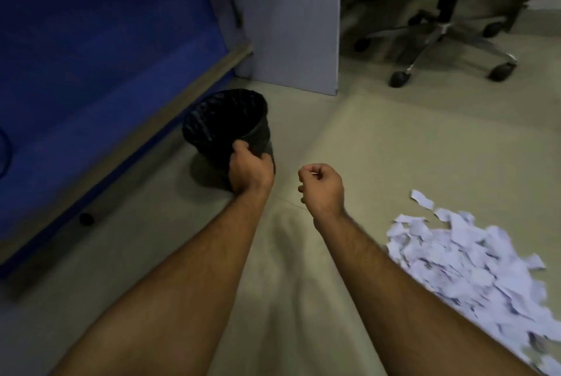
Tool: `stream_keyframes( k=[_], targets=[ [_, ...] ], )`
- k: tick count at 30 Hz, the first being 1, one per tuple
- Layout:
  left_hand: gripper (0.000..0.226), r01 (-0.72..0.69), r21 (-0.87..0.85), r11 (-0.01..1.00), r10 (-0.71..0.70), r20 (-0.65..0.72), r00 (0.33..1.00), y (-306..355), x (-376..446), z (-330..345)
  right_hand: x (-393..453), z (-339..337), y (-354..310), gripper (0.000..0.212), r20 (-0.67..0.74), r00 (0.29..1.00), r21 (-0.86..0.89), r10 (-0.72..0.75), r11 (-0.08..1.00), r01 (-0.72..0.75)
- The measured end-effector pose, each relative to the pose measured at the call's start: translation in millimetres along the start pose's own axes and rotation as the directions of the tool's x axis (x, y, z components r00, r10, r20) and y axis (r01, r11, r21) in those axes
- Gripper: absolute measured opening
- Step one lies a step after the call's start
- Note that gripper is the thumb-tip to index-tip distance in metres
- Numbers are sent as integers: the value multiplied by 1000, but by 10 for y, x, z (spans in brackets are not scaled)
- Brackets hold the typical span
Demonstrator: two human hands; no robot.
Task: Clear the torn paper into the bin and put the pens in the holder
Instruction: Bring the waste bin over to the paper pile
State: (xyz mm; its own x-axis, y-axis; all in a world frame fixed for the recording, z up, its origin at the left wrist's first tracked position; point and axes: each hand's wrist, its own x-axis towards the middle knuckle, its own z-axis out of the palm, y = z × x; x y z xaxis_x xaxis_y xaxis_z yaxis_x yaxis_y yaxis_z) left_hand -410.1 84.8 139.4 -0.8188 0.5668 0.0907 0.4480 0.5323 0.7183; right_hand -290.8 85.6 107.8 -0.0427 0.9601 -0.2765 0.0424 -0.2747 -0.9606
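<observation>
A black mesh bin [218,123] stands on the beige floor beside a blue partition, tilted slightly toward me. My left hand [249,167] grips its near rim, fingers curled over the edge. My right hand [321,185] hovers to the right of the bin with its fingers curled into a loose fist, and nothing shows in it. A heap of torn white paper [473,257] lies on the floor at the lower right, apart from both hands. No pens or holder are in view.
A blue partition [91,71] with a wooden base runs along the left. A grey panel [291,20] stands behind the bin. An office chair's wheeled base [449,38] sits at the upper right. Bare floor [349,120] lies between the bin and the paper.
</observation>
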Motion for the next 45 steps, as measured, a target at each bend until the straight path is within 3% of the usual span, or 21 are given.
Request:
stream_keyframes(
  k=[3,6,9,15,18,23,26,31,40,45],
  targets=[
    [68,82,-16,997,-82,1,997,-46,388,-83,45,370,-157,12,62,998,-9,-31,999,31],
    [77,139,-2,990,-137,144,980,-214,646,-45,57,591,-191,5,100,995,-17,-27,999,29],
    [65,145,-5,989,-139,246,959,-355,746,-34,12,620,-136,5,105,995,17,-1,1000,-1],
    [33,124,4,992,-124,102,987,-350,660,-50,63,546,-5,5,88,995,20,47,999,-49],
    [36,-31,150,988,14,115,993,-240,448,-74,78,395,-86,10,106,990,98,90,990,-101],
    [36,-145,190,971,110,184,977,-24,35,37,163,-66,-134,42,56,995,192,85,977,-94],
    [37,-179,190,965,128,256,958,97,-403,175,154,-325,-99,27,14,1000,207,6,978,-9],
    [38,-187,157,970,133,305,943,172,-1098,249,115,-744,206,33,-135,991,199,16,980,11],
    [41,-134,156,979,82,302,950,146,-1759,14,-428,-1132,258,36,-151,988,206,40,979,-9],
    [43,-165,260,951,76,322,944,93,-2082,-97,-655,-1230,335,36,-141,987,189,73,981,-46]
  ],
)
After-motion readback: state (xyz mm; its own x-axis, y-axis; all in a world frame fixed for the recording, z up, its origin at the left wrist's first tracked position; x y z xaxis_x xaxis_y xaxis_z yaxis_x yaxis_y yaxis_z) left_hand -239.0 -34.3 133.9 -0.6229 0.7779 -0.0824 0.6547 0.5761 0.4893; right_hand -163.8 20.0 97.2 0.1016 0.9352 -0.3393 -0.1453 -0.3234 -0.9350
